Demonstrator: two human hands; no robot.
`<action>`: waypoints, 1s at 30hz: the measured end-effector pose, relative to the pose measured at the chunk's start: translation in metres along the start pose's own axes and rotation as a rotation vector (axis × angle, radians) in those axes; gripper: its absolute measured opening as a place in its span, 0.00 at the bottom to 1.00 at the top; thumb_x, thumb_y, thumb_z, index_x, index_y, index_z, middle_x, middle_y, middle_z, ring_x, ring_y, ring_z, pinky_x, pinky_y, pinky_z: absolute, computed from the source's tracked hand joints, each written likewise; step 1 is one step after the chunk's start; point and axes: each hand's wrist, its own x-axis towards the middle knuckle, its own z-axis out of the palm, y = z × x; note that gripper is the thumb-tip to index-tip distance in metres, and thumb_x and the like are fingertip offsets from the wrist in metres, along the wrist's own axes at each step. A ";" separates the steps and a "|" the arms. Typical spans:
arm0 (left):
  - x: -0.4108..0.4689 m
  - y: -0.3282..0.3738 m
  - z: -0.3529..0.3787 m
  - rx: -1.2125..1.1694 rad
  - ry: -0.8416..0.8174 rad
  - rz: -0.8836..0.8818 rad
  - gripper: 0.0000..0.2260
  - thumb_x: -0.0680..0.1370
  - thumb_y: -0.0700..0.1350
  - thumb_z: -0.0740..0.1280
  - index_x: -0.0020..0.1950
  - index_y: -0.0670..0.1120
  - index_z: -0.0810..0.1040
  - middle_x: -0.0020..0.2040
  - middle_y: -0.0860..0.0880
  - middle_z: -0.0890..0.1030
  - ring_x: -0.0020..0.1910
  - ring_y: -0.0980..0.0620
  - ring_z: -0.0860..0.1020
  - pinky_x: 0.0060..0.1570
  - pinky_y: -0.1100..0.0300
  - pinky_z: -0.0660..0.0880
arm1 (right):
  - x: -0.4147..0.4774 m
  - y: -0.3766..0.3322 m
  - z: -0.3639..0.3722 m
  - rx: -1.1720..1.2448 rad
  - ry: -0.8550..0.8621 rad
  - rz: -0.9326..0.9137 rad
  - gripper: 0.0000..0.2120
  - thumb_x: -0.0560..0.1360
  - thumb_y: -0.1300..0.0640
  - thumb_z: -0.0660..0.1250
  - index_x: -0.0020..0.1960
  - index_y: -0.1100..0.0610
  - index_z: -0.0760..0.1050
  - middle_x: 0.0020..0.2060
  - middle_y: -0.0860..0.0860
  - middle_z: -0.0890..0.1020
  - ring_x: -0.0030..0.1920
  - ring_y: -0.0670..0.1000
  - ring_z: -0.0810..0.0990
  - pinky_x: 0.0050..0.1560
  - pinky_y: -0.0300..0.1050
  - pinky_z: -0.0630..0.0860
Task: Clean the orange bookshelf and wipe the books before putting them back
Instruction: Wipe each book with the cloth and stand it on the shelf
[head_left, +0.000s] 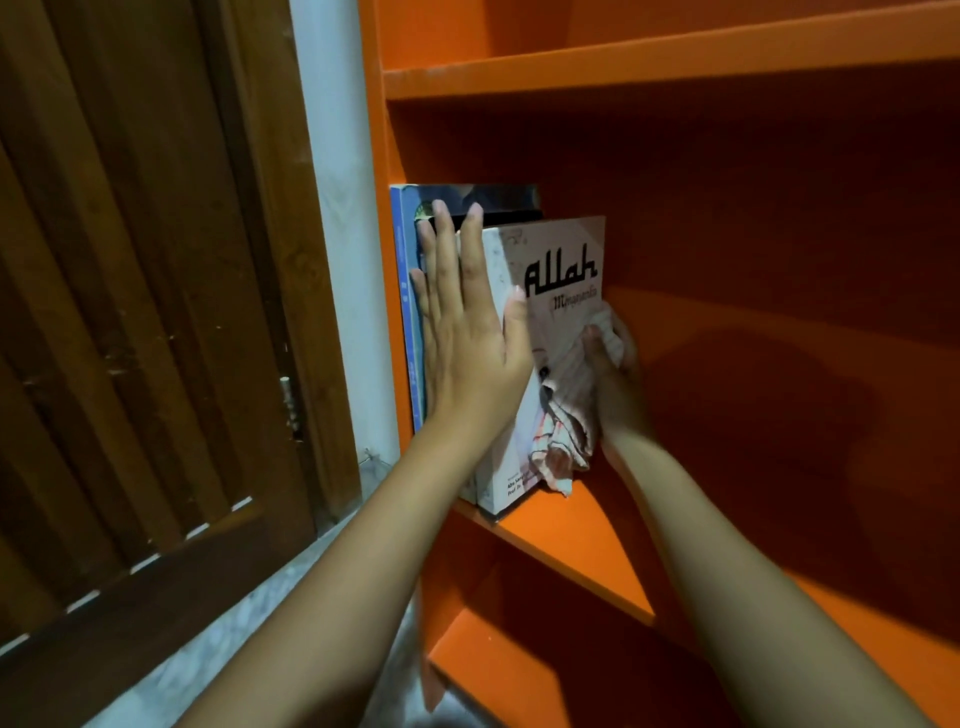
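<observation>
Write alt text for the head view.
A person's left hand presses flat against upright books at the left end of an orange bookshelf, while the right hand grips a cloth against the white book. A wooden door stands left.

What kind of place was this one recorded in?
Probably a room in a home: an orange bookshelf holding a few books, beside a dark wooden door and a white wall.

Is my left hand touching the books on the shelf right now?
Touching. The head view shows the left hand lying flat, fingers straight, against the spines of the books, with no gap visible.
</observation>
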 end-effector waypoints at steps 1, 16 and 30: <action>0.000 0.000 0.000 0.006 0.002 0.001 0.29 0.79 0.43 0.57 0.76 0.45 0.46 0.78 0.41 0.47 0.77 0.45 0.41 0.73 0.55 0.35 | -0.002 0.001 -0.001 0.000 -0.002 0.004 0.17 0.78 0.56 0.62 0.66 0.47 0.67 0.66 0.53 0.74 0.63 0.52 0.75 0.60 0.48 0.76; 0.004 0.022 -0.042 0.104 -0.193 -0.080 0.26 0.78 0.42 0.62 0.75 0.46 0.57 0.77 0.47 0.55 0.77 0.51 0.47 0.71 0.60 0.46 | -0.035 -0.051 -0.016 -0.275 0.135 0.129 0.19 0.76 0.60 0.66 0.66 0.52 0.70 0.61 0.52 0.77 0.54 0.51 0.78 0.53 0.44 0.76; -0.063 -0.014 -0.144 0.122 -0.346 -0.265 0.17 0.80 0.46 0.60 0.68 0.46 0.69 0.65 0.48 0.73 0.65 0.51 0.70 0.60 0.60 0.66 | -0.141 -0.082 0.066 -0.580 -0.152 -0.240 0.09 0.71 0.55 0.69 0.50 0.47 0.73 0.52 0.50 0.79 0.54 0.48 0.76 0.52 0.44 0.72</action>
